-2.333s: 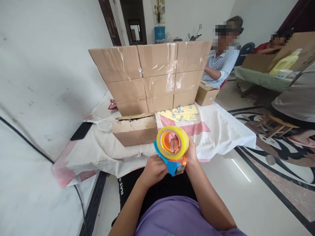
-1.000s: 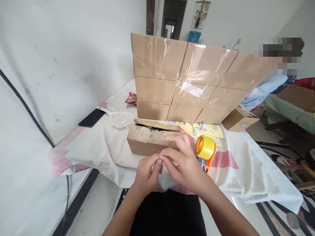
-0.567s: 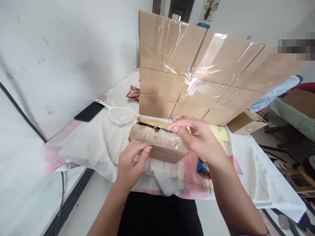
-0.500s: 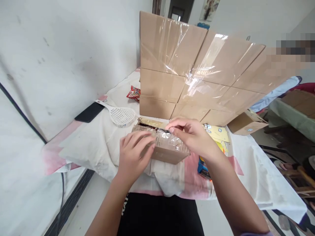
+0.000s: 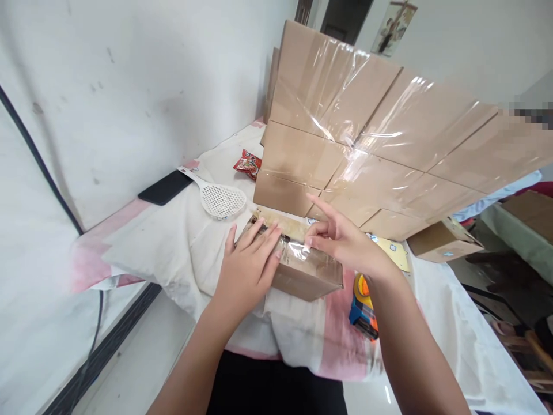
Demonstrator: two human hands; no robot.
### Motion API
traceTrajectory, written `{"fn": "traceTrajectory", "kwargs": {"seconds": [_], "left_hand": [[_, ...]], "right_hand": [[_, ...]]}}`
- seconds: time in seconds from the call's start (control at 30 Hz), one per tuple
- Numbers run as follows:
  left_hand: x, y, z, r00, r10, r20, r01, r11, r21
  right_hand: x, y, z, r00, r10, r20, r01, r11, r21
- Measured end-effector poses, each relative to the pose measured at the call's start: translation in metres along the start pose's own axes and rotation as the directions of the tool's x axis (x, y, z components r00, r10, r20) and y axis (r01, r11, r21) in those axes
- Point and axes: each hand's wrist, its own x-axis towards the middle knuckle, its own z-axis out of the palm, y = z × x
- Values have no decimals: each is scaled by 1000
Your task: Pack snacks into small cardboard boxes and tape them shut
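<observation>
A small cardboard box (image 5: 309,272) with clear tape across its top lies on the cloth-covered table (image 5: 173,253). My left hand (image 5: 246,271) lies flat on the box's left end, fingers spread. My right hand (image 5: 348,245) is over the box's right part, thumb and fingertips pinching a strip of clear tape (image 5: 298,249) at the top seam, index finger raised. A tape dispenser (image 5: 365,302), orange and blue, lies on the table just right of the box, partly hidden by my right forearm.
A tall stack of taped cardboard boxes (image 5: 367,144) stands right behind the small box. A white slotted scoop (image 5: 220,199), a black phone (image 5: 166,187) and a red snack packet (image 5: 248,163) lie at the left. Another small box (image 5: 444,246) sits at the right. The wall runs along the left.
I put the tape dispenser down on the table to the right. Both hands moved onto the small box; the left hand now presses flat on it and the right pinches the tape.
</observation>
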Motion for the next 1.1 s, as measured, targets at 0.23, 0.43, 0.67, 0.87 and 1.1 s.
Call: {"fn": "traceTrajectory", "kwargs": {"seconds": [0.23, 0.43, 0.67, 0.87, 1.1], "left_hand": [[4, 2, 3, 998, -58, 1, 58, 998, -14], [0, 2, 5, 999, 3, -41, -2, 1000, 10], [-11, 3, 5, 996, 77, -49, -72, 994, 79], [-12, 7, 10, 993, 58, -103, -57, 998, 19], [-18, 15, 8, 996, 43, -73, -46, 999, -30]], "right_hand": [[11, 15, 4, 993, -101, 62, 108, 986, -126], [12, 23, 17, 996, -85, 24, 88, 985, -152], [9, 15, 25, 984, -166, -71, 111, 868, -485], [11, 6, 33, 991, -111, -71, 42, 774, -632], [6, 2, 35, 913, -173, -370, -215, 569, -794]]}}
